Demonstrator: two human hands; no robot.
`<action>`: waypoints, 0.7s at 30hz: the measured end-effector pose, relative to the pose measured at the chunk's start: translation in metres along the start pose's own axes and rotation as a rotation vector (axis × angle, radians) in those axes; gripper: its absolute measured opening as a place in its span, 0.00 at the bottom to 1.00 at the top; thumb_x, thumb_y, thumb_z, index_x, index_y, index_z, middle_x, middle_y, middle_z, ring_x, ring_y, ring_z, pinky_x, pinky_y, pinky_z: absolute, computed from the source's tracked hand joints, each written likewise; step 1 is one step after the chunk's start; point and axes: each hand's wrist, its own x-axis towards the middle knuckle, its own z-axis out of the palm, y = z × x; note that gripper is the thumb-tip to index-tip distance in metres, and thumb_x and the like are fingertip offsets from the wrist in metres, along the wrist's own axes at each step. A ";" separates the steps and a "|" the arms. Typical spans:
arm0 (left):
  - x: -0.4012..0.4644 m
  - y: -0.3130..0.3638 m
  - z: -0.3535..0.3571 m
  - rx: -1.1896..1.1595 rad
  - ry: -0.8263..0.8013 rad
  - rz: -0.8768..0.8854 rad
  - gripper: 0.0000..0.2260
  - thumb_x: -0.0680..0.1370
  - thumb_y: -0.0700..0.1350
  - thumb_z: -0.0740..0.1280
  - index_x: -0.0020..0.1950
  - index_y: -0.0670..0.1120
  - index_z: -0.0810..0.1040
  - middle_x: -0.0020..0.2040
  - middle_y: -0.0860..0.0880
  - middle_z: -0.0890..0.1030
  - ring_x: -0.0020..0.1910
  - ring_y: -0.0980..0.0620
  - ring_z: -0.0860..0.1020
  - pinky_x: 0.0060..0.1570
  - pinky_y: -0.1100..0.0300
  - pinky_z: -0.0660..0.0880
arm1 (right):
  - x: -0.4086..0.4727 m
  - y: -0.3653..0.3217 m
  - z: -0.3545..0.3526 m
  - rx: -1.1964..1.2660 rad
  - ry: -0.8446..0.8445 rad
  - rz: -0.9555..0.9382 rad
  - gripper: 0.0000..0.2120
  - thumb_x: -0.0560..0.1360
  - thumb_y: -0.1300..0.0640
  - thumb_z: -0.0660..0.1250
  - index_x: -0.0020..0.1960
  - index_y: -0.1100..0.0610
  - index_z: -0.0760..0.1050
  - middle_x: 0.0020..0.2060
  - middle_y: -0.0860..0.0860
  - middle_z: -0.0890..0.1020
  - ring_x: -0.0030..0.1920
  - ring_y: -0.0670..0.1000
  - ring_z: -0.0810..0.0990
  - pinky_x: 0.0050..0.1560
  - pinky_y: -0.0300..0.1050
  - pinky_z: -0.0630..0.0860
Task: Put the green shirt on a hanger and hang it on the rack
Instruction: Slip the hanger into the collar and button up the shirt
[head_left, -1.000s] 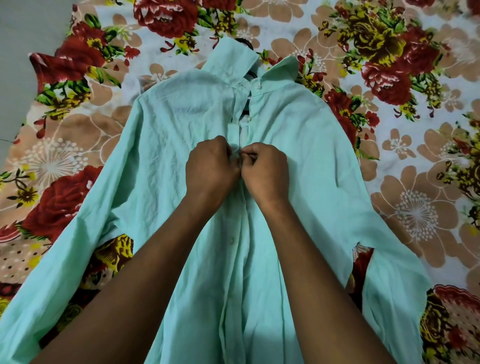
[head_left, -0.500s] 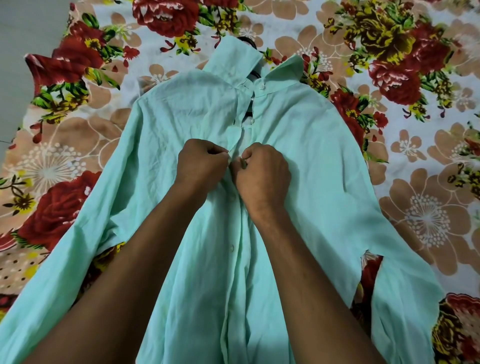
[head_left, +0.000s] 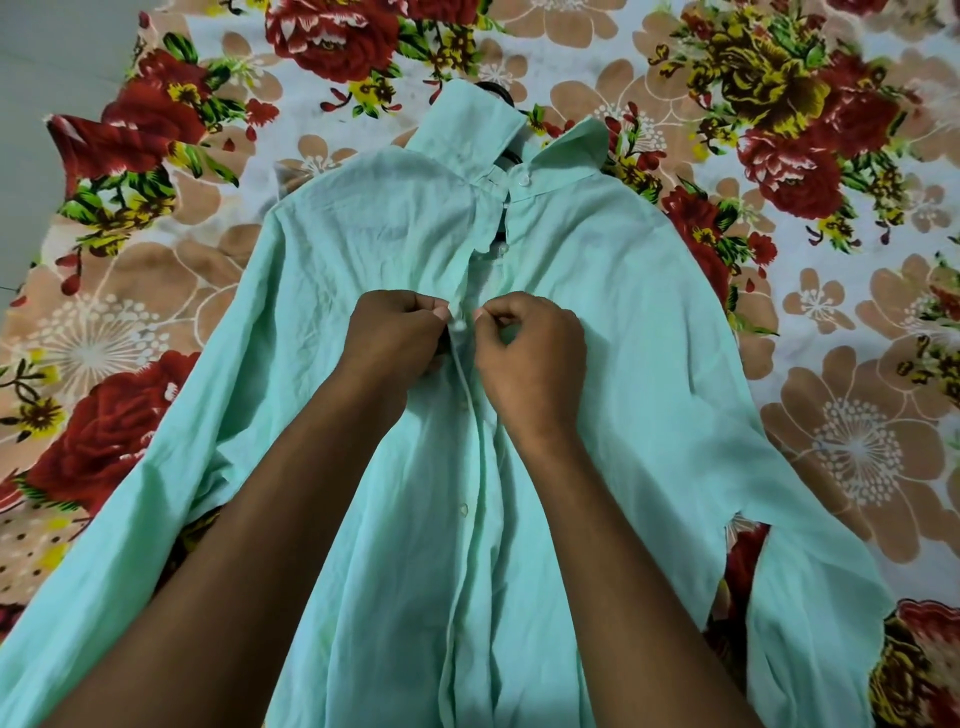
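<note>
The pale green shirt lies spread face up on a flowered bedsheet, sleeves out to both sides. A black hanger is inside it; only its hook above the collar and a dark bit in the neck opening show. My left hand pinches the left edge of the front placket at chest height. My right hand pinches the right edge beside it. A white button sits between my thumbs. The collar button is fastened, and the placket gapes open just above my hands.
The flowered bedsheet, with red, yellow and tan blooms, covers the whole bed around the shirt. A strip of grey floor shows at the top left beyond the bed's edge. No rack is in view.
Both hands have stayed at the chest button. They have drawn slightly apart, and the placket edge with its button now shows between the thumbs.
</note>
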 end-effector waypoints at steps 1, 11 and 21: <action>-0.001 0.000 0.000 -0.004 -0.009 0.001 0.07 0.81 0.39 0.68 0.44 0.42 0.82 0.33 0.47 0.77 0.29 0.51 0.73 0.34 0.61 0.74 | 0.000 -0.001 0.000 0.099 -0.019 0.046 0.04 0.75 0.56 0.71 0.43 0.52 0.84 0.39 0.45 0.86 0.43 0.47 0.83 0.44 0.42 0.78; -0.005 -0.005 0.001 -0.049 -0.008 0.041 0.07 0.80 0.39 0.69 0.43 0.43 0.83 0.30 0.49 0.77 0.26 0.56 0.73 0.28 0.66 0.72 | 0.003 0.002 0.002 0.288 -0.117 0.189 0.05 0.76 0.55 0.73 0.46 0.54 0.87 0.39 0.45 0.87 0.42 0.42 0.84 0.48 0.41 0.81; -0.006 -0.005 -0.004 -0.040 -0.053 0.041 0.07 0.79 0.36 0.68 0.44 0.42 0.86 0.33 0.48 0.82 0.27 0.56 0.75 0.27 0.68 0.71 | 0.006 0.004 0.000 0.364 -0.163 0.239 0.04 0.76 0.56 0.73 0.46 0.54 0.87 0.39 0.45 0.87 0.42 0.43 0.85 0.50 0.46 0.83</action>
